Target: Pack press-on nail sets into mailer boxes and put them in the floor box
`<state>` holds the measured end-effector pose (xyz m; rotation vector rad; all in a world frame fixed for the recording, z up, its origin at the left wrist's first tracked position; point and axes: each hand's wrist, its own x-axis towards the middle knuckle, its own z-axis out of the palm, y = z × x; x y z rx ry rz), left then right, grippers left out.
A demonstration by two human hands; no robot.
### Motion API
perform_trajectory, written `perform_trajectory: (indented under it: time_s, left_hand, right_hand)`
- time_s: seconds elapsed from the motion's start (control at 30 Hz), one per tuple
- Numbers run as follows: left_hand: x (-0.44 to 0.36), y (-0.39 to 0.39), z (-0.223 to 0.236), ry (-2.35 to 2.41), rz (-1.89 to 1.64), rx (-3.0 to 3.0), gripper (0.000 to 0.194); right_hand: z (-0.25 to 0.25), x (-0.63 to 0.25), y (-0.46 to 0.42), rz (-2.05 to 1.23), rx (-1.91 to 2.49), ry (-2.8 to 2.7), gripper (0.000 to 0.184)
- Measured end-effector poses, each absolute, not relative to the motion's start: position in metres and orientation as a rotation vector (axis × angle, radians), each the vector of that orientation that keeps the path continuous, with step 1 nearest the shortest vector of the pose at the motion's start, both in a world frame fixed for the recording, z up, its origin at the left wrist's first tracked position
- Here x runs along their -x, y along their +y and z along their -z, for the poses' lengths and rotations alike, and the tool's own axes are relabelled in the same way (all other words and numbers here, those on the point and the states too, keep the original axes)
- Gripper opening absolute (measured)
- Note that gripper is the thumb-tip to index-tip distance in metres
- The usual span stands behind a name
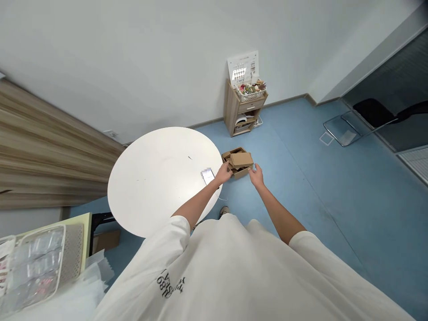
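Note:
A small open cardboard box (241,174) is between my hands, just off the right edge of the round white table. Inside it lie smaller brown cartons, and a closed carton (241,159) rests on top, slightly tilted. My left hand (224,172) grips the box at its near left side, fingers curled at the rim. At the near right corner, my right hand (256,175) is closed on the box wall, its fingertips partly hidden. What the underside of the box rests on, if anything, does not show.
The round white table (157,178) carries a phone (207,176) near its right edge, with a thin cable. A wooden cabinet (231,107) with a flower basket (250,91) stands by the wall. A chair (374,111) is far right; a white basket (60,267) sits lower left.

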<state>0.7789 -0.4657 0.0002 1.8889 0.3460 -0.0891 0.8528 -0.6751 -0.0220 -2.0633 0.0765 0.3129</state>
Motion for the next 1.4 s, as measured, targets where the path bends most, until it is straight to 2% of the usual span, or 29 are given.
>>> perform_trajectory:
  time_s: [0.17, 0.43, 0.7, 1.13, 1.4]
  left_hand:
    - [-0.766, -0.472, 0.007, 0.437, 0.169, -1.887, 0.069]
    - [-0.745, -0.462, 0.006, 0.482, 0.166, -1.892, 0.064]
    - [-0.717, -0.448, 0.011, 0.566, 0.138, -1.902, 0.058]
    - [-0.595, -0.379, 0.003, 0.804, -0.034, -1.778, 0.056]
    - [-0.498, -0.323, 0.019, 0.802, -0.101, -1.744, 0.053]
  right_hand:
    - [0.034, -0.853, -0.682, -0.444, 2.054, 0.069, 0.058]
    - [0.04, -0.839, -0.668, -0.541, 1.999, 0.034, 0.046]
    - [0.038, -0.818, -0.642, -0.639, 1.983, -0.058, 0.041]
    - [0.027, -0.752, -0.558, -0.751, 1.978, -0.346, 0.037]
    - [0.023, -0.661, -0.49, -0.805, 1.977, -0.412, 0.033]
